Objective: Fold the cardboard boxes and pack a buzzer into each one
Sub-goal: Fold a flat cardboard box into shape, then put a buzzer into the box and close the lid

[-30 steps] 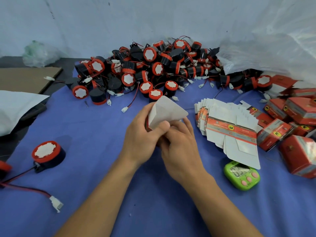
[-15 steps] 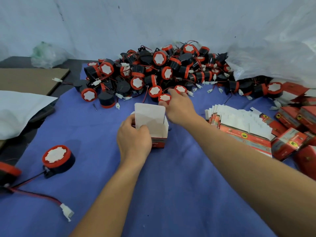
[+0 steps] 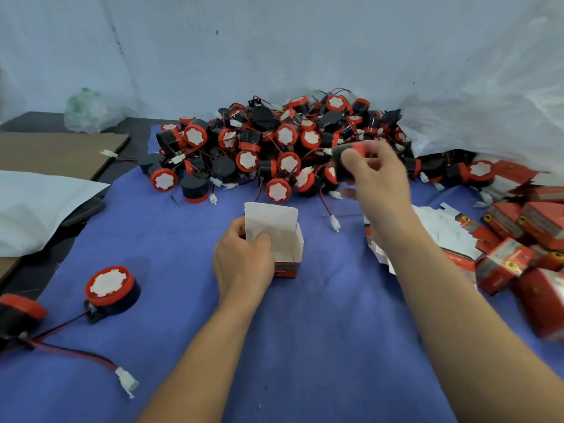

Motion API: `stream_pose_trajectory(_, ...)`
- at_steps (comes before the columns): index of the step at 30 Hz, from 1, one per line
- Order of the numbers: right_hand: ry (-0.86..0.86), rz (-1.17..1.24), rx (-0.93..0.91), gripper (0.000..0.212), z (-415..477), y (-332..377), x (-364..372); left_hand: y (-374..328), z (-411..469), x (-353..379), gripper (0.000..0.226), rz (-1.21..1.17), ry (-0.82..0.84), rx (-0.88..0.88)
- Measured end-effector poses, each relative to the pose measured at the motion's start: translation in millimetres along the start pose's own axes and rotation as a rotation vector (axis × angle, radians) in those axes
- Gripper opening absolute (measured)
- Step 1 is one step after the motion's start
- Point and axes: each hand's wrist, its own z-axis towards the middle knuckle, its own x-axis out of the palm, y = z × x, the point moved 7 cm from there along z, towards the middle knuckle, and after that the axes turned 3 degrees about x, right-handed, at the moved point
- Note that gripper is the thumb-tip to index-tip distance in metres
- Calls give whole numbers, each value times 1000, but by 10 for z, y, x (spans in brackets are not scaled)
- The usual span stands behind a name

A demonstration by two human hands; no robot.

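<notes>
Closed boxes (image 3: 503, 261) lie at the tabletop's right edge, the left hand (image 3: 244, 264) holds an open box (image 3: 285, 242), the right hand (image 3: 381, 181) grips a buzzer (image 3: 345, 161), and a big pile (image 3: 247, 160) waits.

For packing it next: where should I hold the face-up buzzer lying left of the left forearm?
Grip the buzzer by its round black body below the red rim, from above, fingers on opposite sides. Its face points up, its sides are free; the wire leaves at the lower left; avoid there.
</notes>
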Motion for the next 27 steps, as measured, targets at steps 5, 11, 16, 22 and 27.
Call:
stream_pose_trajectory(5, -382, 196, -49, 31, -567, 239, -835, -191, -178, 145, 35, -14, 92, 80)
stream_pose_trajectory(11, -198, -640, -289, 42, -1037, 118, -422, -273, -283, 217, 24, -3, 116, 173)
stream_pose_trajectory(16, 107, -668, -95, 47, -1242, -447, -29, -166, -143, 78, 20, 56, 6, 122)
stream_pose_trajectory(22, 436, -580, -53, 57, -1256, -651, 141, -108, -33, -15, 17, 74, -73, 91)
stream_pose_trajectory(27, 621, -594, -52, 85, -1230, -707, 138, -64, 11, -125, 12, 43, -124, 56)
